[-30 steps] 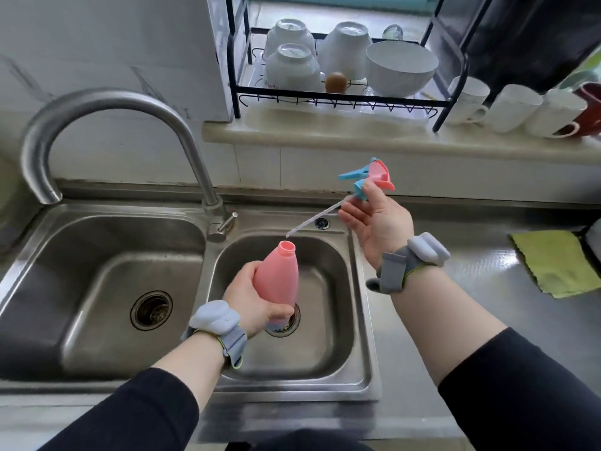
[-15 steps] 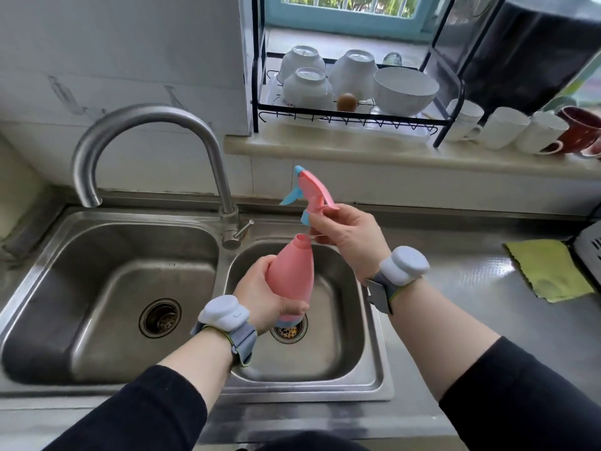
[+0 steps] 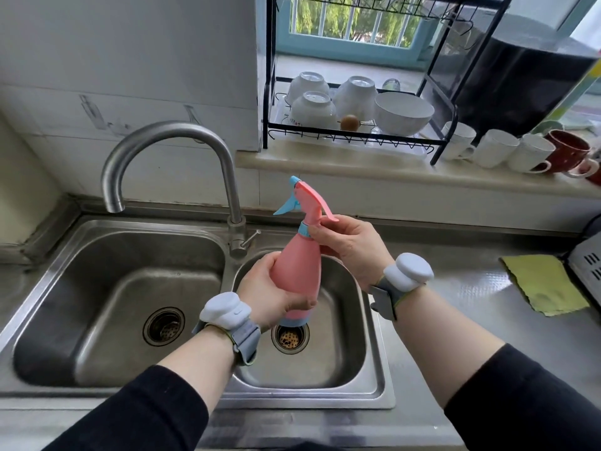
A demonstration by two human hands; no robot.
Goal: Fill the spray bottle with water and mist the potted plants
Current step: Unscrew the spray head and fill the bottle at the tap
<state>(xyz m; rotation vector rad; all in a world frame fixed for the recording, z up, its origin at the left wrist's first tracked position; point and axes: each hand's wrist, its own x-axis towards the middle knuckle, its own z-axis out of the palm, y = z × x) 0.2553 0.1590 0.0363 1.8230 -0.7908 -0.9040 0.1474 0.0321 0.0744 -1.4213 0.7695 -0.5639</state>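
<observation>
Over the stainless steel double sink [image 3: 136, 242], the left hand [image 3: 270, 299] grips the pink plastic spray bottle [image 3: 297, 271]; the right hand [image 3: 349, 247] pinches its blue collar [image 3: 303, 230]. Twist squarely until snug, bottle upright.

White bowls [image 3: 403, 112] are lying upturned and on their sides in a black dish rack [image 3: 353, 135] that is standing on the windowsill, with a small brown egg-like thing [image 3: 350, 122] sitting among them. Mugs [image 3: 494, 148] are lining the sill to the right, the last one dark red [image 3: 570, 152]. A yellow-green cloth [image 3: 546, 283] is lying flat on the steel counter.
</observation>
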